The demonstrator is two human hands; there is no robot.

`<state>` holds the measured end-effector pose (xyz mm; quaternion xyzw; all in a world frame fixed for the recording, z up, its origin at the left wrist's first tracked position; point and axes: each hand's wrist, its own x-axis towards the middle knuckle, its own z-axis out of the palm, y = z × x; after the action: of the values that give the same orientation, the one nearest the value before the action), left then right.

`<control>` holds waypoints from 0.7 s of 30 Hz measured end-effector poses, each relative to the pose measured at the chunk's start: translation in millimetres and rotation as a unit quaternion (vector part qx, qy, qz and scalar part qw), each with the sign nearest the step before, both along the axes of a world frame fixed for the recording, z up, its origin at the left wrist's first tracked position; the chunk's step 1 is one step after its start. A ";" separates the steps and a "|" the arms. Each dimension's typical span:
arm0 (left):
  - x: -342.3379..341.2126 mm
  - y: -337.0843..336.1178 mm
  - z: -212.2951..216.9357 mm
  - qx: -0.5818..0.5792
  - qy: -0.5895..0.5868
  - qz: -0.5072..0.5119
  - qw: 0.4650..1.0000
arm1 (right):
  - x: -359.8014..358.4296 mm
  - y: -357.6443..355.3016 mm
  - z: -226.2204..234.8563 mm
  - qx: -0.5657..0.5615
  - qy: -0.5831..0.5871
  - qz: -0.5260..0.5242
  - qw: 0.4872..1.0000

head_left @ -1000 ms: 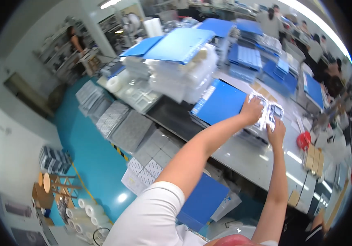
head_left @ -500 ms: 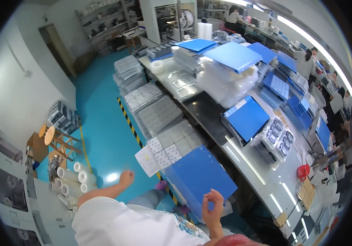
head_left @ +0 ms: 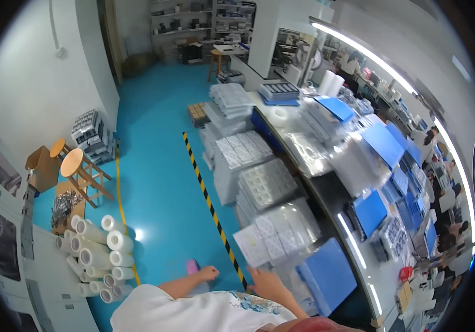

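- Two hands: left hand (head_left: 210, 273) curled loosely, right hand (head_left: 265, 281) half open; nothing visible in either.
- One blue board (head_left: 330, 276): flat, rectangular, beside the desk's (head_left: 366, 261) left edge.

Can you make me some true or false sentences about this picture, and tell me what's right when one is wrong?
1. A blue board is to the right of the right hand. True.
2. A pink shoe shows just left of the left hand. True.
3. The left hand holds a white roll. False: no roll shows in it.
4. The striped floor tape is red and white. False: the tape is black and yellow.
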<state>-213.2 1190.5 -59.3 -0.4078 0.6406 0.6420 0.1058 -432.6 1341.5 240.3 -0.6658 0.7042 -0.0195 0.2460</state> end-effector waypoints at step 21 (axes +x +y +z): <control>220.2 -167.5 -24.3 0.355 0.072 0.143 0.921 | 178.5 -369.3 -57.1 0.077 -0.008 0.326 0.942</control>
<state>7.0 1023.0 -83.6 -0.3834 0.3116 0.8631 0.1043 -254.1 972.2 183.2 -0.8377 0.4460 0.1110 0.2951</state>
